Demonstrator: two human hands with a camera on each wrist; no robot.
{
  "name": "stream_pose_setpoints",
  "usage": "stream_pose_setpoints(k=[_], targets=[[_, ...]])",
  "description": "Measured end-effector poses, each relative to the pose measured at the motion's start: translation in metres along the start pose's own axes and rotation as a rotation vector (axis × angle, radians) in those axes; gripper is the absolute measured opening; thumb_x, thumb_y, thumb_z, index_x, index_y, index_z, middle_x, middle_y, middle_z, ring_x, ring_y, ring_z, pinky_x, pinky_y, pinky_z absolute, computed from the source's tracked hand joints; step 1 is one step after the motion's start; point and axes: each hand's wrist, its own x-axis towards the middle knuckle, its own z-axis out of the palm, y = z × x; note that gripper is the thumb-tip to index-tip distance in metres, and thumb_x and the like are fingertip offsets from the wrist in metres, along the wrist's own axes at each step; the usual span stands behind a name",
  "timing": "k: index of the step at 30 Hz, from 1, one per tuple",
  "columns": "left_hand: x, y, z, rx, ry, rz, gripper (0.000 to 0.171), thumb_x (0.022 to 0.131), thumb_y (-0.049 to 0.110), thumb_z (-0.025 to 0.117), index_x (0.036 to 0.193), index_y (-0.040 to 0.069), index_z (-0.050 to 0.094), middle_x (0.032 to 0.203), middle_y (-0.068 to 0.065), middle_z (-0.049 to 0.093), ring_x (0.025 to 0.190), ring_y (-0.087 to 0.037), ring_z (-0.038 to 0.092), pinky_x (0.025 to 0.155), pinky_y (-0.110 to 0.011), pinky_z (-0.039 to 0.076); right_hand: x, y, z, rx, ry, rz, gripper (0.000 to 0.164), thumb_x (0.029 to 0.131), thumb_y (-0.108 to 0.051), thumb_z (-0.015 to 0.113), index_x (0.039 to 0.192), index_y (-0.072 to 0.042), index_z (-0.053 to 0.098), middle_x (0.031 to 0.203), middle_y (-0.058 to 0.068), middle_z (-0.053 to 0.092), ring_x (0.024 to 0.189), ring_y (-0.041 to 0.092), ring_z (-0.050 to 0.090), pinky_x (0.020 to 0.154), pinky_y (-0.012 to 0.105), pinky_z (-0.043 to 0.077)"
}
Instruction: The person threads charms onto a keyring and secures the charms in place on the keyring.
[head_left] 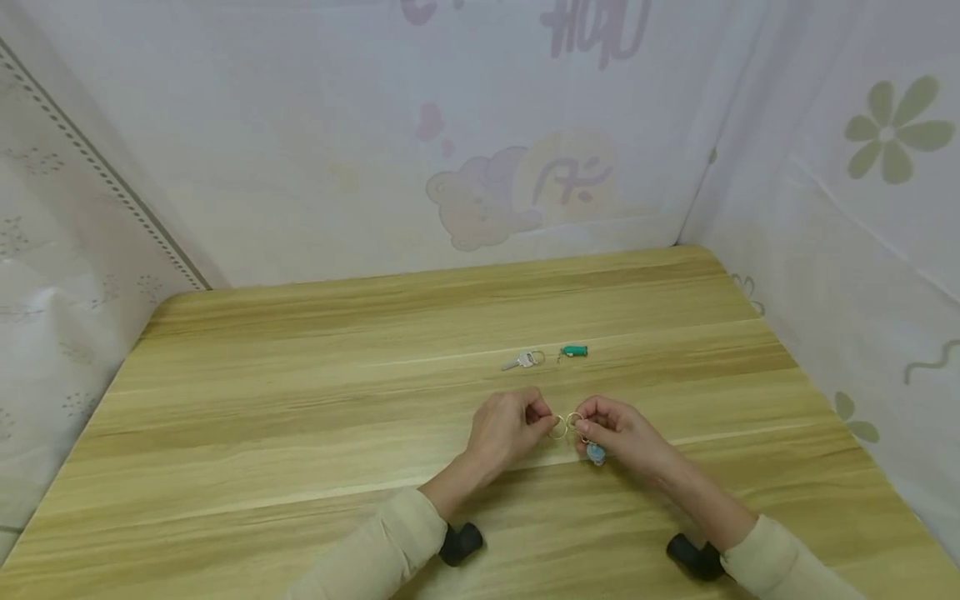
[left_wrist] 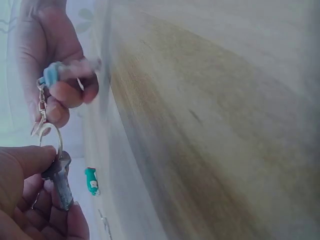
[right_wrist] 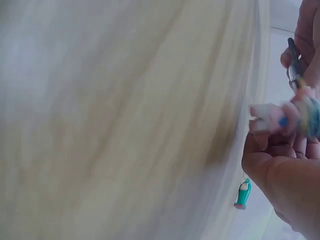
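Observation:
My left hand (head_left: 506, 433) pinches a gold key ring (head_left: 558, 428) between thumb and fingers. In the left wrist view a metal key (left_wrist: 62, 182) hangs from it against the fingers. Close on the right, my right hand (head_left: 626, 437) holds a second gold ring (head_left: 575, 418) joined by a short chain (left_wrist: 42, 100) to a small blue-and-pink figurine charm (head_left: 596, 453). The charm dangles below those fingers and is blurred in both wrist views. The rings sit very near each other; whether they touch or link I cannot tell.
Beyond the hands, another key (head_left: 521, 360) with a ring lies on the wooden table (head_left: 300, 400), with a small green figurine charm (head_left: 574, 351) to its right. Patterned white cloth (head_left: 300, 167) hangs along the back and sides. Black wrist mounts (head_left: 461, 544) sit under the sleeves.

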Motion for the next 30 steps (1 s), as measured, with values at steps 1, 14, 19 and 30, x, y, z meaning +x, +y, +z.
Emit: stream_pose_setpoints(k=[1,14,19,30], targets=[[0.0,0.001,-0.001,0.004,0.008,0.0,0.013,0.078,0.019,0.076,0.07,0.018,0.066,0.063,0.009,0.063,0.055,0.003,0.048,0.05,-0.015,0.038,-0.001,0.0,0.002,0.004,0.004,-0.008,0.027,0.097,-0.016,0.052,0.103,0.01,0.049,0.077,0.002,0.058,0.064,0.005,0.053,0.053,0.017,0.044],[-0.003,0.01,-0.003,-0.072,0.014,-0.005,0.008,0.08,0.015,0.074,0.074,0.015,0.068,0.067,0.007,0.066,0.057,0.003,0.051,0.052,-0.014,0.04,-0.003,-0.005,0.017,-0.04,0.177,0.0,0.018,0.093,-0.005,0.056,0.101,0.01,0.05,0.076,0.004,0.055,0.057,0.006,0.052,0.043,0.015,0.036],[-0.006,0.012,-0.004,-0.124,0.016,-0.005,0.004,0.08,0.012,0.073,0.079,0.012,0.069,0.072,0.005,0.068,0.06,0.002,0.054,0.055,-0.014,0.043,-0.003,-0.009,0.02,-0.097,0.251,-0.043,0.013,0.09,-0.002,0.059,0.095,0.009,0.054,0.074,0.005,0.054,0.056,0.004,0.045,0.043,0.015,0.034],[-0.01,0.017,-0.005,-0.156,0.01,-0.013,0.003,0.082,0.009,0.07,0.084,0.01,0.073,0.072,0.003,0.07,0.058,0.004,0.053,0.052,-0.014,0.042,-0.003,-0.011,0.026,-0.253,0.367,-0.143,0.006,0.086,0.002,0.063,0.086,0.002,0.057,0.074,0.006,0.055,0.062,0.005,0.046,0.052,0.018,0.04]])
